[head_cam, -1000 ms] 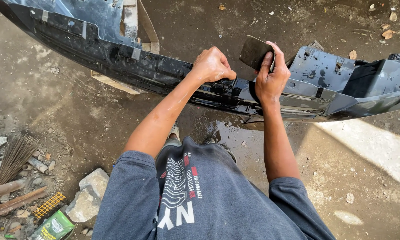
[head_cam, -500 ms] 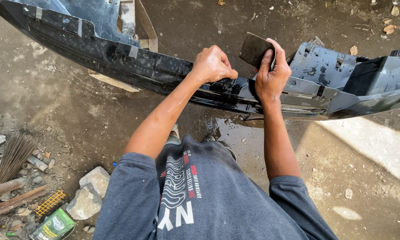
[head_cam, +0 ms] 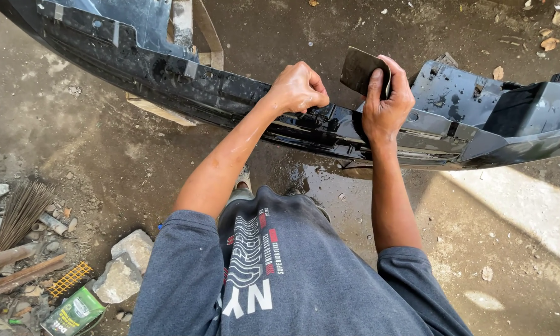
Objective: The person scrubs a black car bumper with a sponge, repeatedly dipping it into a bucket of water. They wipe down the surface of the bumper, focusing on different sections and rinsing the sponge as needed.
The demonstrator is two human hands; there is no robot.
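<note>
A long black car bumper point(head_cam: 168, 84) stretches across the view, wet and glossy, raised off the dirt ground. My left hand point(head_cam: 300, 88) is a closed fist pressed on the bumper's upper edge near the middle; whether it holds anything is hidden. My right hand point(head_cam: 387, 102) grips a dark grey sheet of sandpaper point(head_cam: 358, 70), held just above the bumper's edge with the thumb over it. My grey printed shirt point(head_cam: 280, 274) fills the bottom centre.
A puddle point(head_cam: 320, 183) lies on the ground under the bumper. At the lower left are stones point(head_cam: 124, 264), a bundle of broom sticks point(head_cam: 20, 211), a yellow mesh piece point(head_cam: 68, 280) and a green packet point(head_cam: 74, 311). Sunlit ground lies to the right.
Both hands stay at nearly the same place on the bumper. The right hand with the sandpaper has shifted only slightly.
</note>
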